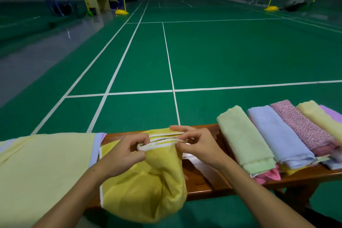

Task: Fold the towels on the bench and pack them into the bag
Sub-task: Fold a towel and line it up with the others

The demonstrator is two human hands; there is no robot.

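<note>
The bright yellow white-trimmed towel (144, 177) was pinched by left hand (125, 152) and right hand (196, 146), its edge stretched left-right at lower centre.

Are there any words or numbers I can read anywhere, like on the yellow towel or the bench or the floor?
No text can be read in this picture.
The yellow towel in the left hand and right hand: only white edging, no words.
The folded towels on the bench: plain or speckled, no labels.
The court floor: only white lines.
Far-off gear by the wall: too small and blurred to tell.
</note>
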